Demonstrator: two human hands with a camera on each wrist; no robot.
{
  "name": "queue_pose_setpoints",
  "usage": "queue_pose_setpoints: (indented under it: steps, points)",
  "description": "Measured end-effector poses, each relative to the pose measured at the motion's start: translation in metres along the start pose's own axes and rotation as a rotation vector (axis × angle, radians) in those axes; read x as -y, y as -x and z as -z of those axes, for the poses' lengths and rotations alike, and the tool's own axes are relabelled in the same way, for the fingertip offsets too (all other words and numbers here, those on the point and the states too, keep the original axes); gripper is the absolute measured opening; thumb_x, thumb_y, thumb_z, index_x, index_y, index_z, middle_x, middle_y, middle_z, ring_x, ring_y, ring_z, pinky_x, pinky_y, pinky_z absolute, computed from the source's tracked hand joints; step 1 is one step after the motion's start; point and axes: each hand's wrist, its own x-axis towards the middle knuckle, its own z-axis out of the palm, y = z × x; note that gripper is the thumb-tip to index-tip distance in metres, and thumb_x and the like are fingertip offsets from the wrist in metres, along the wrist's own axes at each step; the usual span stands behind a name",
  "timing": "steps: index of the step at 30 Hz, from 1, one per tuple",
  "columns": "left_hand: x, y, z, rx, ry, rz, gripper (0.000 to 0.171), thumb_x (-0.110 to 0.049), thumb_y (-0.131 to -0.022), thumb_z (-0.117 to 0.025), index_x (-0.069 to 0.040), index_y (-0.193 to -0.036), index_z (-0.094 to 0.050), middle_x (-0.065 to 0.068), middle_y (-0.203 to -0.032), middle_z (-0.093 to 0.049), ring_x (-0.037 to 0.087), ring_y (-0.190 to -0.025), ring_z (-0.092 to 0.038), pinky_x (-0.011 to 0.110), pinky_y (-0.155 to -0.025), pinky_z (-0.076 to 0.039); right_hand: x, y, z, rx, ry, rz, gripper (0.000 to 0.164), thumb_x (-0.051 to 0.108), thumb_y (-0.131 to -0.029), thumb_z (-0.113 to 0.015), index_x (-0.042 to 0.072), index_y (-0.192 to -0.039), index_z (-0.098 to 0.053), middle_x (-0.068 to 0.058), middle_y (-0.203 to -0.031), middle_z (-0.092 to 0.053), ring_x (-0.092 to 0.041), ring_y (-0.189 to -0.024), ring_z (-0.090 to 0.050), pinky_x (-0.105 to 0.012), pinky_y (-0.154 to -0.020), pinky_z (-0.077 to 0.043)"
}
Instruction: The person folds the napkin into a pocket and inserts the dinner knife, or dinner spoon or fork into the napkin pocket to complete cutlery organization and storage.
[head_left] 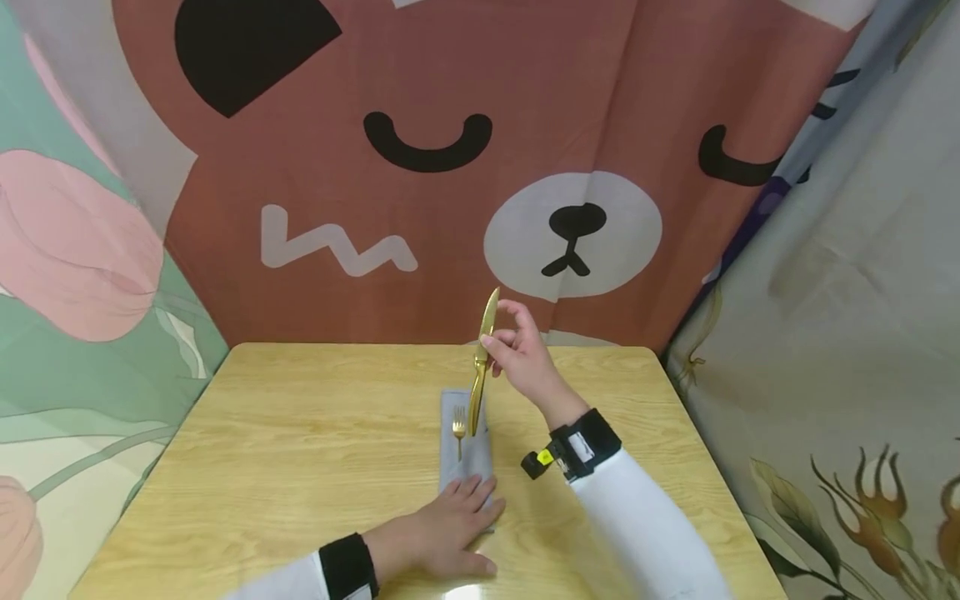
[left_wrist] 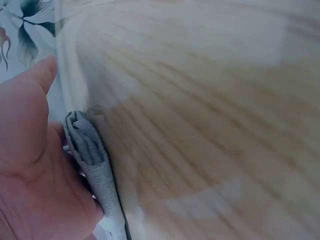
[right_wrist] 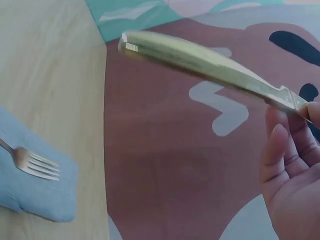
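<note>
A gold table knife is pinched in my right hand, between thumb and fingers, blade up and handle hanging down. In the right wrist view the knife's handle points off to the left, raised above the table. My left hand rests with spread, straight fingers on the near end of a folded grey cloth napkin. On the napkin's far half lies a small gold fork, tines pointing away. The left wrist view shows the napkin's rolled edge beside the palm.
The light wood table has rounded far corners. Behind it hangs a brown curtain with a bear face. Patterned cloths hang at the left and right. A black strap sits on the right wrist.
</note>
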Motion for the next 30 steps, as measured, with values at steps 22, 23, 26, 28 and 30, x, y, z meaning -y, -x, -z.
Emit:
queue_pose_setpoints:
  steps: [22,23,26,28,30]
  points:
    - [0.003,0.001,-0.010,-0.009,-0.003,-0.027,0.082,-0.085,-0.090,-0.042,-0.049,-0.161,-0.020,0.011,-0.175,0.000,0.040,-0.161,-0.004,0.066,-0.125,-0.015,-0.071,-0.062,0.001,-0.160,0.163,-0.210,0.051,0.020,-0.105,-0.060,0.030,-0.150,-0.036,-0.010,-0.085,-0.067,-0.022,-0.078,-0.064,-0.032,-0.069,-0.052]
    - [0.003,0.001,-0.010,-0.008,-0.001,-0.025,0.083,-0.085,-0.089,-0.042,-0.049,-0.161,-0.020,0.011,-0.175,0.000,0.040,-0.161,-0.004,0.066,-0.125,-0.015,-0.077,-0.060,-0.001,-0.163,0.174,-0.233,0.052,0.020,-0.105,-0.060,0.029,-0.150,-0.036,-0.010,-0.084,-0.065,-0.022,-0.077,-0.062,-0.033,-0.070,-0.052]
    - [0.002,0.002,-0.009,-0.011,-0.003,-0.022,0.084,-0.086,-0.088,-0.042,-0.049,-0.161,-0.020,0.012,-0.175,-0.001,0.040,-0.161,-0.004,0.066,-0.125,-0.016,-0.095,-0.056,-0.006,-0.167,0.193,-0.277,0.053,0.018,-0.105,-0.060,0.026,-0.151,-0.036,-0.012,-0.083,-0.063,-0.020,-0.072,-0.057,-0.032,-0.068,-0.051]
    - [0.001,0.002,-0.008,-0.013,-0.004,-0.021,0.085,-0.086,-0.088,-0.042,-0.048,-0.161,-0.020,0.013,-0.175,-0.002,0.040,-0.161,-0.005,0.065,-0.125,-0.016,-0.104,-0.052,-0.009,-0.171,0.209,-0.295,0.054,0.016,-0.105,-0.059,0.023,-0.152,-0.036,-0.013,-0.083,-0.062,-0.019,-0.068,-0.054,-0.030,-0.064,-0.048]
    - [0.001,0.003,-0.007,-0.010,-0.001,-0.019,0.085,-0.086,-0.088,-0.042,-0.048,-0.161,-0.020,0.013,-0.175,-0.002,0.040,-0.161,-0.005,0.065,-0.125,-0.016,-0.112,-0.048,-0.011,-0.175,0.216,-0.297,0.053,0.014,-0.104,-0.059,0.020,-0.152,-0.036,-0.013,-0.083,-0.062,-0.018,-0.066,-0.053,-0.028,-0.062,-0.047]
